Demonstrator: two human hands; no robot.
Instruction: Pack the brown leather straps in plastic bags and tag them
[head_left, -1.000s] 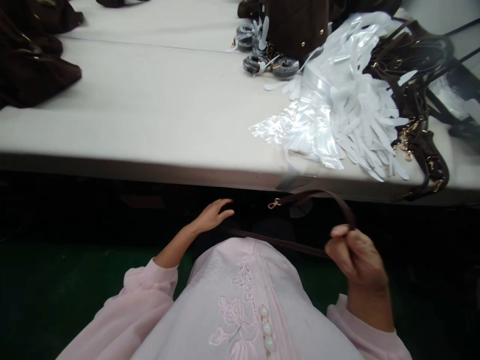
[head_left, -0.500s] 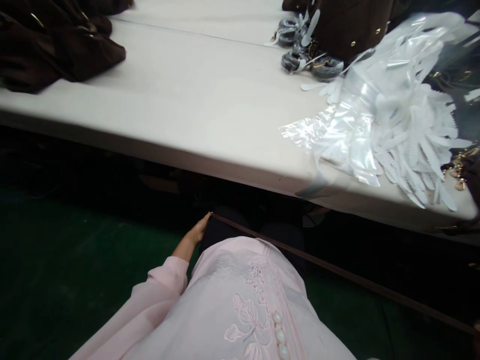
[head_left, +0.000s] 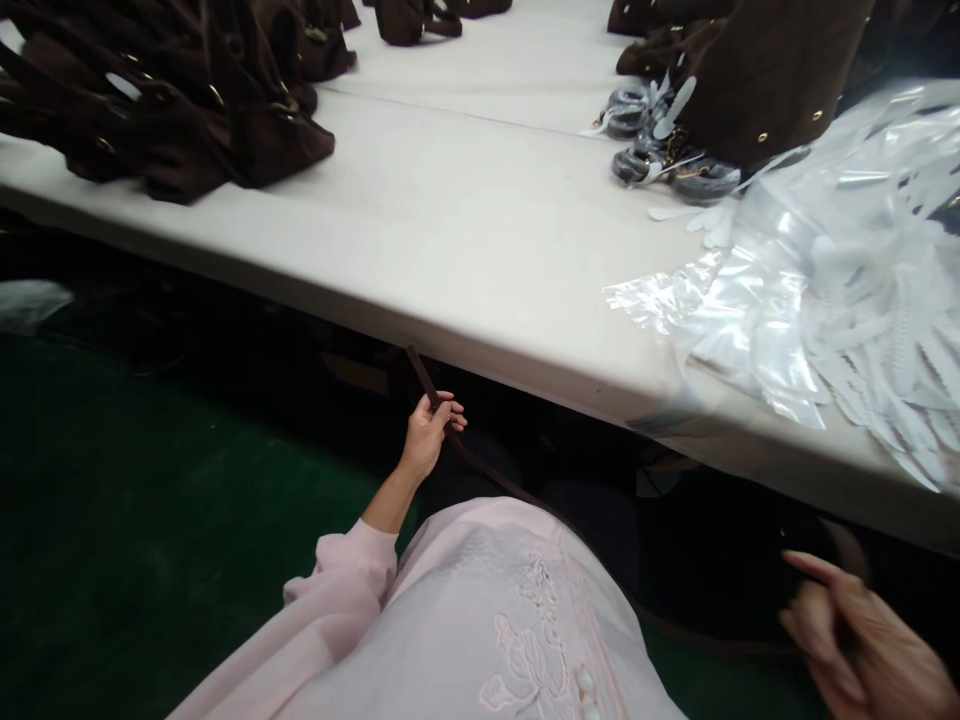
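Below the table's front edge my left hand [head_left: 426, 438] is closed round a long, narrow dark brown strap [head_left: 493, 473]. A short end of the strap sticks up past the fingers. From there it sags across the front of my body to my right hand [head_left: 862, 635], low at the right. That hand is somewhat blurred, its fingers curled on the strap, part of which loops up behind the fingers. Dark brown bags [head_left: 247, 120] lie heaped on the table at the left.
The white-covered table [head_left: 465, 230] runs across in front of me. At its right are clear plastic bags with white strips [head_left: 772, 310], wrapped dark coils [head_left: 705, 180] and a brown bag [head_left: 780, 80]. Below is green floor [head_left: 225, 520].
My left hand has risen toward the table edge with the strap. My right hand has come into view from the right. The strap, taut before, now hangs slack, and the view has shifted left.
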